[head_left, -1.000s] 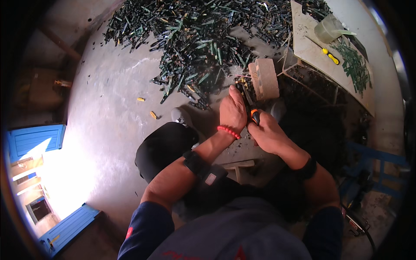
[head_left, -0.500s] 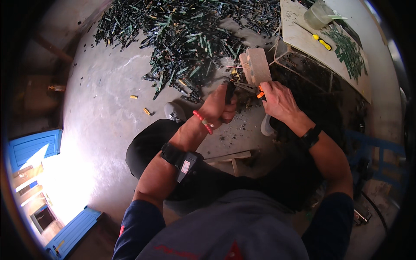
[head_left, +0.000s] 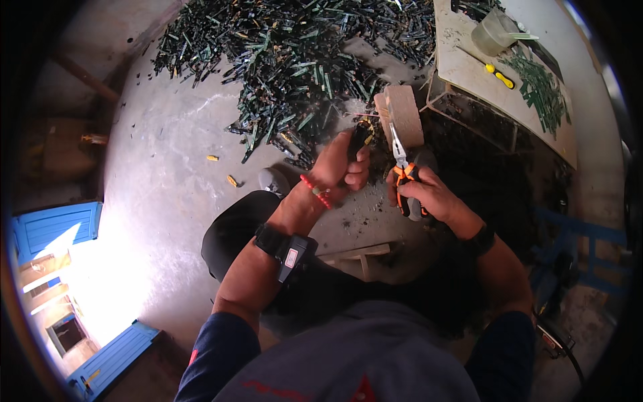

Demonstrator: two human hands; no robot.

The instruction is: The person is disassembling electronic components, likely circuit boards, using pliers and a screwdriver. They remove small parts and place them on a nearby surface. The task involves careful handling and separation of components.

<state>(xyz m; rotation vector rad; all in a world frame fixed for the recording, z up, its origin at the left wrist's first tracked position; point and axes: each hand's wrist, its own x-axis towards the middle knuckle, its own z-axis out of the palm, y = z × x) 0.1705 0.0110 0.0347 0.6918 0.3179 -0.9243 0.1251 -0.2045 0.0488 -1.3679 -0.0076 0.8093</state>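
My left hand [head_left: 338,164] is closed round a small dark piece [head_left: 356,141] whose exact kind I cannot make out. Something yellow shows beside its upper end. Orange-and-black needle-nose pliers [head_left: 404,175] are gripped by their handles in my right hand [head_left: 434,194]. Their long jaws point away from me, apart from the dark piece and in front of a pinkish-brown brick [head_left: 407,110]. Beyond my left hand, a large heap of dark, greenish strips [head_left: 288,80] spreads over the floor.
A pale board-topped table [head_left: 462,70] at the far right bears a clear plastic jug [head_left: 491,35], a yellow-handled screwdriver [head_left: 501,77] and green strips [head_left: 541,94]. Small yellow pieces [head_left: 232,181] lie on the floor at left. Blue shutters [head_left: 57,231] stand at the left edge.
The pliers have come away from the dark piece and swung from pointing left to pointing away from me. My right hand has moved nearer my body; my left still holds the piece.
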